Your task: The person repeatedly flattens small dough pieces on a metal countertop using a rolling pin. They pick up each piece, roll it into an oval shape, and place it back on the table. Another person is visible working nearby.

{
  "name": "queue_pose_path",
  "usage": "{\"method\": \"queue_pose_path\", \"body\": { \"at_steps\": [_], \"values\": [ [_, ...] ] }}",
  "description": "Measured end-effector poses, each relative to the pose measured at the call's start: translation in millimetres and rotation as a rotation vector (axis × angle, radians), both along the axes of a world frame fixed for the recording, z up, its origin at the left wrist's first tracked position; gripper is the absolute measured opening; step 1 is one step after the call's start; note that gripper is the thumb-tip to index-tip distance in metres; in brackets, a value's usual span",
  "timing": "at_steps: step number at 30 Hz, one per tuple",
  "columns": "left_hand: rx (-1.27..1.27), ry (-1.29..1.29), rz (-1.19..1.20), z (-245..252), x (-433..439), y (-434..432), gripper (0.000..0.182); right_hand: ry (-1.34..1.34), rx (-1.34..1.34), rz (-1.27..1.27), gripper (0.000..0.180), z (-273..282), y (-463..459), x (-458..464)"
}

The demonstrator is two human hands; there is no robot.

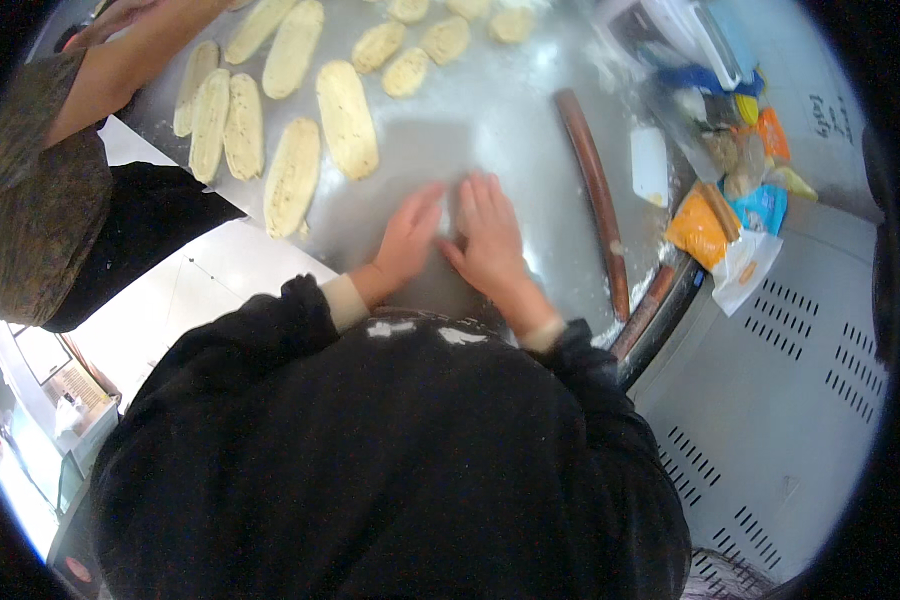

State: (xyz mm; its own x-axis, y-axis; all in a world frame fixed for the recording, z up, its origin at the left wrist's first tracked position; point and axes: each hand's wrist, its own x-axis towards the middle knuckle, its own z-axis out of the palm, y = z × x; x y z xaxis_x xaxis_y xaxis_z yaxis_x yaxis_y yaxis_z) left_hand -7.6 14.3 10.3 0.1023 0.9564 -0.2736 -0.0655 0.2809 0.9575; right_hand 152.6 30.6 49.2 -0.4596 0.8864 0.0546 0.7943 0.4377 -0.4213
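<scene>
Both my hands are over the metal worktop (525, 157), close in front of my body. My left hand (412, 229) is blurred, with its palm turned inward and nothing visible in it. Beside it, my right hand (489, 232) shows its back, fingers extended and thumb apart; no object shows under it. Just beyond and left of my hands lie long flattened dough pieces (347, 120), one of them (292, 178) near the table edge. Shorter oval dough pieces (406, 73) lie farther off. To the right rests a long wooden rolling pin (592, 187).
A co-worker's arm (112, 82) reaches over the worktop at upper left. A second wooden rod (645, 311) lies along the right edge. Near it are a white scraper-like piece (649, 165), an orange packet (703, 225) and other bags. A vented metal cabinet (765, 390) stands right.
</scene>
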Motion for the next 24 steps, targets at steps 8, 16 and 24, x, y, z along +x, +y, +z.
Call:
{"method": "queue_pose_path", "body": {
  "at_steps": [8,16,24],
  "values": [
    [0.332,0.232,-0.034,-2.3,57.2,7.9,0.05,0.974,-0.351,-0.546,0.065,-47.9,1.4,6.0],
    [0.462,0.569,-0.202,9.0,63.0,3.4,0.064,0.88,-0.297,-0.67,0.072,-33.4,-19.9,17.3],
    [0.737,1.02,-0.498,16.5,56.2,-1.7,0.083,-0.227,-0.028,-1.008,0.065,-31.8,-36.5,168.0]
  ]
}}
